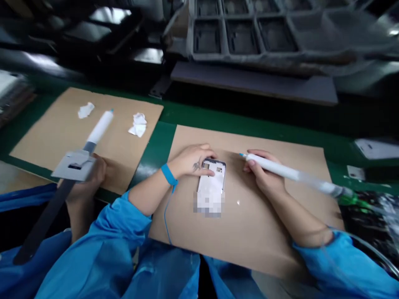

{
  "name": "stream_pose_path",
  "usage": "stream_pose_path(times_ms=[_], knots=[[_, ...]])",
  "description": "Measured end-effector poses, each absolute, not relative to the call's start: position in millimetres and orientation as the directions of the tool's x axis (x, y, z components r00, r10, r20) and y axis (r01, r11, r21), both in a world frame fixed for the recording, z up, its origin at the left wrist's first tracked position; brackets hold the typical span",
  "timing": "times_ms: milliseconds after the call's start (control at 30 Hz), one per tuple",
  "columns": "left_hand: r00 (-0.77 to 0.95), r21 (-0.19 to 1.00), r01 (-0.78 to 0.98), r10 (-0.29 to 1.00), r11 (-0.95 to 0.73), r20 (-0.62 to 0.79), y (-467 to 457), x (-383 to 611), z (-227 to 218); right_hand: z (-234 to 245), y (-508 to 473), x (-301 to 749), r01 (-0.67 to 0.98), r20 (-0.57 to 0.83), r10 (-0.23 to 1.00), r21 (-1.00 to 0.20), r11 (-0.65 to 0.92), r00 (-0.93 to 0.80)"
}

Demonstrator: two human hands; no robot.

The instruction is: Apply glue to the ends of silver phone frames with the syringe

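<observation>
My left hand (pixel 199 161) grips the top left edge of a pale phone frame (pixel 215 180), its thumb lying across the face. A blue wrist strap (pixel 169 174) with a thin cord is round that wrist. The frame lies on a cardboard sheet (pixel 249 232), its lower end blurred out. In my right hand (pixel 266 172) is a white dispensing syringe (pixel 280 169), held like a pen. Its blue tip points left, to the right of the frame and apart from it. A green fitting (pixel 349 197) is at the syringe's rear end.
On the left, a co-worker's hand (pixel 93 174) is by another white syringe (pixel 100 126) and a grey flat-topped device (pixel 75 165). Crumpled white tissues (pixel 138 124) lie on a second cardboard sheet (pixel 40 137). Behind stand compartment trays (pixel 222 18) and a grey ledge (pixel 249 83). A white phone-shaped part (pixel 378 148) lies right.
</observation>
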State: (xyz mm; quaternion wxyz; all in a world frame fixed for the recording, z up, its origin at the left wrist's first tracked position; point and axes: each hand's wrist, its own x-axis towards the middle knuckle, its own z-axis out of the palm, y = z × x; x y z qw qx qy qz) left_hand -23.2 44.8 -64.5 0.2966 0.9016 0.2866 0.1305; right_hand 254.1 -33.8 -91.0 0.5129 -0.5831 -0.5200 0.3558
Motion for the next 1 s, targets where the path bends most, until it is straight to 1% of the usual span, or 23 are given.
stream_pose_path(times_ms=[133,267,400,500,633,833,1000], knots=[[0.800,0.604,0.441,0.596,-0.664,0.070,47.8,-21.4,-61.2,-84.1,-40.6,243.0,0.170,0.105,0.993,-0.981,0.093,0.057],[0.789,0.575,0.469,0.611,-0.671,0.069,46.1,-16.0,-59.5,-80.3,-42.2,235.5,0.190,0.104,0.994,-0.976,0.109,-0.033],[0.782,0.531,0.486,0.616,-0.694,0.089,44.3,-8.9,-60.2,-77.9,-40.3,228.3,0.313,0.165,0.985,-0.934,0.175,-0.057],[0.793,0.530,0.462,0.599,-0.711,0.114,43.7,-6.5,-61.2,-76.2,-38.3,225.1,0.375,0.191,0.979,-0.904,0.203,-0.067],[0.797,0.543,0.451,0.593,-0.709,0.112,43.9,-6.1,-61.4,-73.9,-36.9,223.9,0.398,0.192,0.979,-0.894,0.205,-0.074],[0.792,0.529,0.463,0.600,-0.711,0.112,42.8,-4.7,-59.9,-72.6,-36.4,221.7,0.420,0.208,0.974,-0.879,0.224,-0.084],[0.786,0.529,0.467,0.606,-0.708,0.118,42.6,-3.8,-61.4,-71.3,-35.4,220.5,0.435,0.191,0.978,-0.876,0.207,-0.081]])
